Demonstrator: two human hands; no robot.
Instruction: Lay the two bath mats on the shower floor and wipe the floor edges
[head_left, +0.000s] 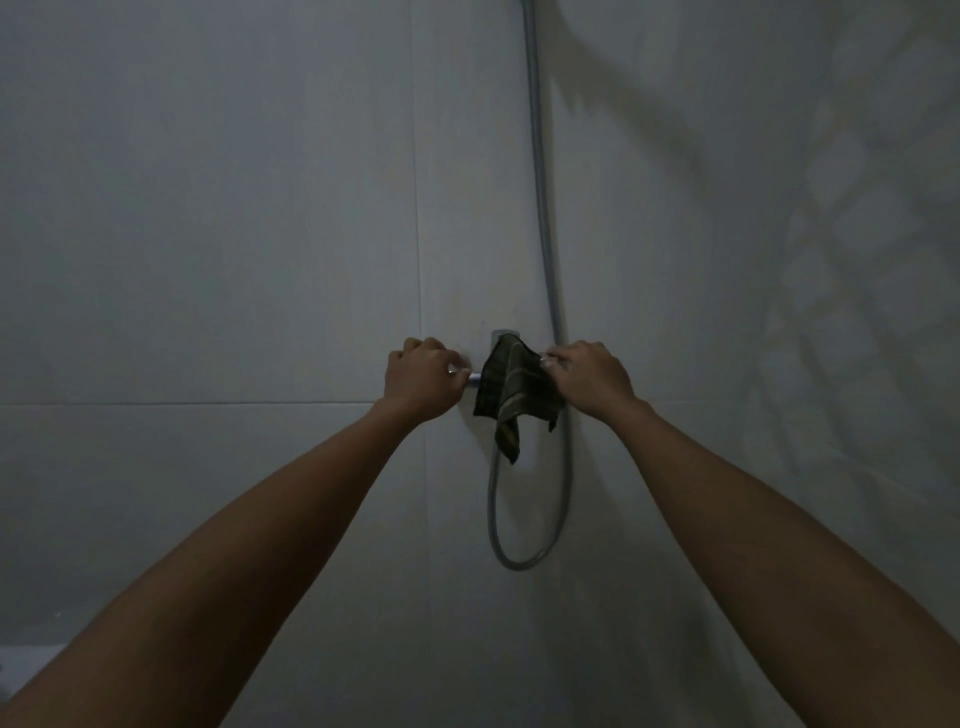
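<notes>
A dark checked cloth (511, 400) hangs over the chrome shower valve (501, 338) on the grey tiled wall. My right hand (589, 376) pinches the cloth's upper right corner. On the valve's left end, my left hand (423, 376) is closed around the metal handle (471, 378). Both arms reach straight out to the wall. No bath mat and no floor are in view.
A grey shower hose (543, 208) runs down the wall corner and loops below the valve. Tiled walls fill the view, the right one with patterned tiles (857, 208). A pale edge (31, 654) shows at the lower left.
</notes>
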